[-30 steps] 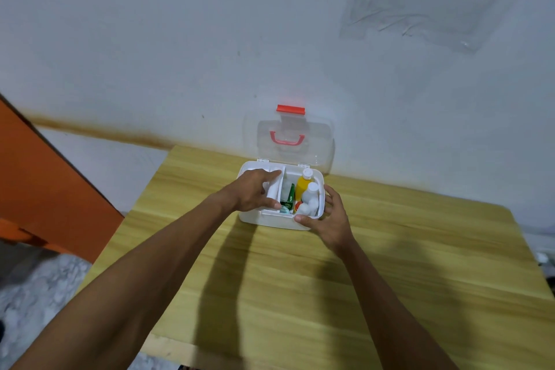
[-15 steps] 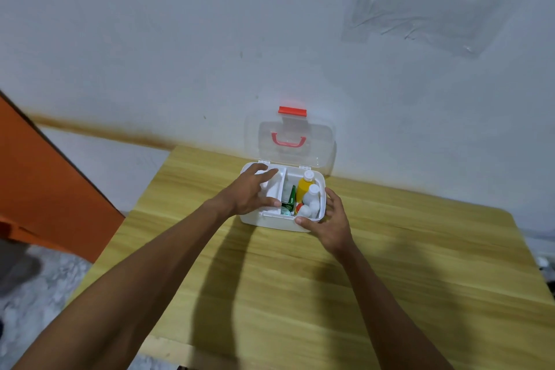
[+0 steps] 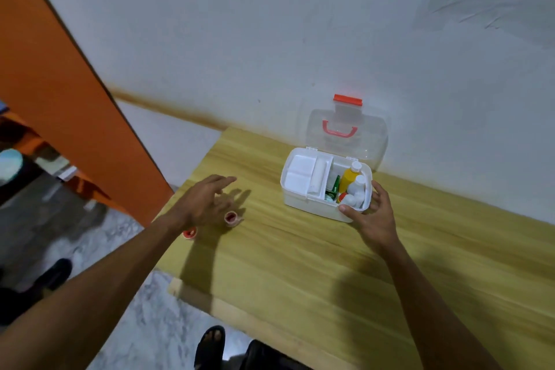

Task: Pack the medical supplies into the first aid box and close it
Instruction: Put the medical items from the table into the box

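A white first aid box (image 3: 312,209) stands open on the wooden table, its clear lid (image 3: 348,137) with a red handle leaning back against the wall. Inside lie white gauze pads (image 3: 298,173), a rolled bandage (image 3: 319,179), a green packet (image 3: 333,188), a yellow bottle (image 3: 350,176) and white bottles (image 3: 357,189). My right hand (image 3: 375,216) rests against the box's front right corner. My left hand (image 3: 207,203) hovers open, fingers spread, over two small red-cored tape rolls, one (image 3: 231,217) under the fingers and one (image 3: 189,234) near the wrist.
The wooden table (image 3: 330,264) meets the white wall at the back; its left edge and front corner lie close to my left arm. An orange panel (image 3: 60,84) stands at the left. Feet in dark sandals (image 3: 210,345) show on the grey floor below.
My left hand has left the box and swung left over the tape rolls. The view has turned left, so the box now appears further right. My right hand stays at the box.
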